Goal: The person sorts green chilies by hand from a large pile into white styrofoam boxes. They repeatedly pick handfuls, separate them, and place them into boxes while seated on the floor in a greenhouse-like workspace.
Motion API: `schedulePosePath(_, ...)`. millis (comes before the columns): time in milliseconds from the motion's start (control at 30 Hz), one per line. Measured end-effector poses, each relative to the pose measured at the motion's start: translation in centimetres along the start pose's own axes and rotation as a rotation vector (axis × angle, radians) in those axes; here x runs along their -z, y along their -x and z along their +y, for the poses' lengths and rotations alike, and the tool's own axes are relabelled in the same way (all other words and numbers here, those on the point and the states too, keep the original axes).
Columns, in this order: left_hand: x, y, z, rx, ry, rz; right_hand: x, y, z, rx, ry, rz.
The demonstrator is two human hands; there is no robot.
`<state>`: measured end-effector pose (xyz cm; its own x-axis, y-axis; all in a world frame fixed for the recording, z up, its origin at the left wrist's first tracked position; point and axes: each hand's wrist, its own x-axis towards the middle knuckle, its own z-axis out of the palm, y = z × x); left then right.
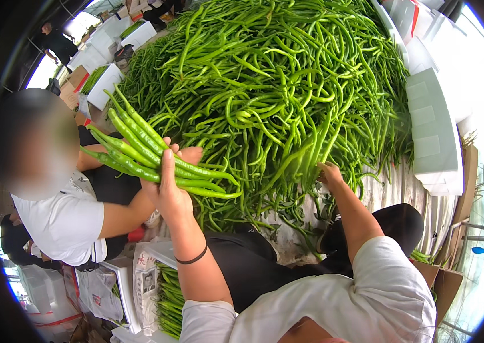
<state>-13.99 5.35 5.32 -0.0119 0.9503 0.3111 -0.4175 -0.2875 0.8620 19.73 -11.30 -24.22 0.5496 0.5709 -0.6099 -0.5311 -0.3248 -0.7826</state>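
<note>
A fan of long green chili peppers [149, 151] is gripped in my left hand [171, 191], raised over the left near side of a big pile. A thin black band circles that forearm. My right hand [330, 173] reaches to the near edge of the pile of green chili peppers [276, 74]. Its fingers are closed on the ends of a few peppers [323, 137], which look smeared by motion; how many is hard to tell. Just behind my left hand shows a co-worker's hand [190, 155], partly hidden by the bunch.
A co-worker in a white shirt [59, 220] sits close at my left. White foam boxes [433, 126] line the pile's right side. Near my left hip stands a foam box with newspaper [146, 286] and peppers [169, 303]. More boxes [105, 86] and people are at the far left.
</note>
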Motion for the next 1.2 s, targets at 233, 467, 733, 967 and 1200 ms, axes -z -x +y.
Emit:
schedulePosePath(233,0.4,-0.2,-0.1,0.007,-0.014,-0.038,1.2,-0.5,0.4,-0.103,-0.077,-0.049)
schedulePosePath(467,0.4,-0.1,0.2,0.034,-0.03,-0.041,1.6,1.2,1.9,-0.063,-0.107,0.006)
schedulePosePath(733,-1.7,-0.2,-0.3,-0.004,-0.012,-0.019,3.5,3.3,4.6,0.291,0.072,0.324)
schedulePosePath(967,-2.3,0.9,0.0,-0.003,0.024,-0.022,3.8,5.1,1.3,0.353,-0.376,0.249)
schedulePosePath(1200,-1.7,0.7,0.0,-0.015,-0.008,-0.002,2.9,-1.8,-2.9,-0.031,-1.161,0.084)
